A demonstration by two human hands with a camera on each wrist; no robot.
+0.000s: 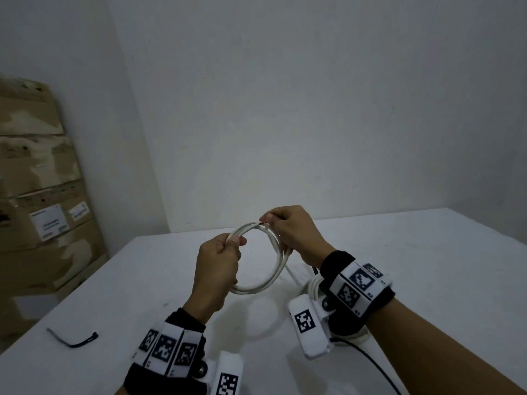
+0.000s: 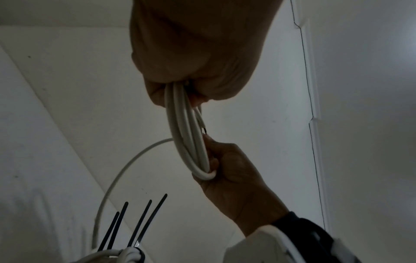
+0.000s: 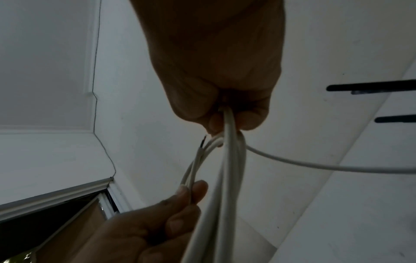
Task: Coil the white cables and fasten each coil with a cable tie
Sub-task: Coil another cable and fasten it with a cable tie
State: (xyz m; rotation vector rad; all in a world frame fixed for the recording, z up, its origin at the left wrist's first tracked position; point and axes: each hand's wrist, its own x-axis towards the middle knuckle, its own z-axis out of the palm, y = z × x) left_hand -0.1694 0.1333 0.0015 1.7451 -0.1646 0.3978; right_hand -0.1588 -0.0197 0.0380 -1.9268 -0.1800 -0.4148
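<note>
Both hands hold one white cable coil upright above the white table. My left hand grips the near side of the loops in its curled fingers. My right hand pinches the far top of the loops. The cable's cut end with bare wire sticks out between the hands. A loose tail runs from the coil down to the table. Several black cable ties lie on the table below the hands, and one bent tie lies at the left.
A second white coil lies on the table under my right wrist; in the left wrist view this coil appears bound by a black tie. Stacked cardboard boxes stand left of the table. A white wall rises behind.
</note>
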